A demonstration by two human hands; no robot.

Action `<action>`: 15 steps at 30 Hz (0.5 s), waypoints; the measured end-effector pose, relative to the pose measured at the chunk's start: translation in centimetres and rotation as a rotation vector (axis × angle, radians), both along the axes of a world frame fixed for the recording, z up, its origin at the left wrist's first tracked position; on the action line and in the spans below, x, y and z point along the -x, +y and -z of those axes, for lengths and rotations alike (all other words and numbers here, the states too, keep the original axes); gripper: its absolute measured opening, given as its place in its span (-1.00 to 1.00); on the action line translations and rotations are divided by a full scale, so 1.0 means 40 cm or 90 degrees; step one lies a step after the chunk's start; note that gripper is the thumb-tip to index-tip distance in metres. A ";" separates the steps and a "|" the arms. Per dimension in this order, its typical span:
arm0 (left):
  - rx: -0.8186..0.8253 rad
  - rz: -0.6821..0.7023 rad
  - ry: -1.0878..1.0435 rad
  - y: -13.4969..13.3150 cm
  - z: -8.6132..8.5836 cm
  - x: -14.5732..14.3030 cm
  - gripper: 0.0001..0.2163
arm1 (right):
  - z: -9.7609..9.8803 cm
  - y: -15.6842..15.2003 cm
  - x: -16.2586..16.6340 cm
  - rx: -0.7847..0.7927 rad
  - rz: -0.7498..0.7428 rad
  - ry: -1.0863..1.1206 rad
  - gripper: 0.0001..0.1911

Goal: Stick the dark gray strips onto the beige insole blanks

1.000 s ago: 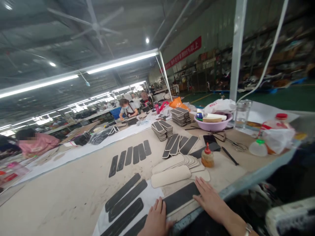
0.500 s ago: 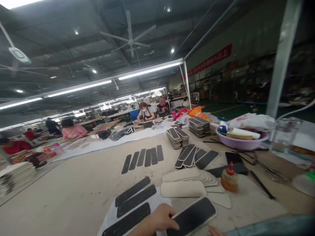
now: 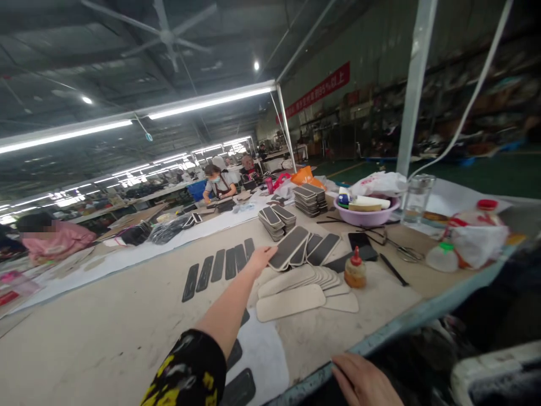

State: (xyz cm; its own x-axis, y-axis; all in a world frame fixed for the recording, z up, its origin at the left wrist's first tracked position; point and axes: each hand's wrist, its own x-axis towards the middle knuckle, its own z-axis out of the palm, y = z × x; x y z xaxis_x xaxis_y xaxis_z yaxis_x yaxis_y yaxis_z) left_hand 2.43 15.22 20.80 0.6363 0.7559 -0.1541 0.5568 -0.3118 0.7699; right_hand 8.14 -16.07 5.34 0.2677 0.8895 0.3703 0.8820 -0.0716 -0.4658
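Your left hand reaches across the surface, its grip pinching the left edge of a dark panel near the panel's closer end. The panel lies against a loose pile of dark pieces, just beyond the pale pieces, its long axis slanting away from you to the right. Your right hand, well apart, rests at the surface's near rim; its grip's width cannot be told.

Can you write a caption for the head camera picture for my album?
Left hand touching a dark, pale-edged panel, right hand at the table edge.
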 end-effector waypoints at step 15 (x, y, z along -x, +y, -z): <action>-0.325 0.230 0.352 -0.125 0.250 0.124 -0.43 | -0.042 -0.003 0.021 0.102 0.041 0.049 -0.71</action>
State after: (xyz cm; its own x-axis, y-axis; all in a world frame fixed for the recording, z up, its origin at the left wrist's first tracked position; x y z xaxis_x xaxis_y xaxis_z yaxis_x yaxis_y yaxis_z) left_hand -2.54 10.22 10.78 0.7859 0.5820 -0.2090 0.6122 -0.7799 0.1303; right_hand 7.31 -16.19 7.03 0.3477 0.9156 0.2020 0.8353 -0.2046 -0.5102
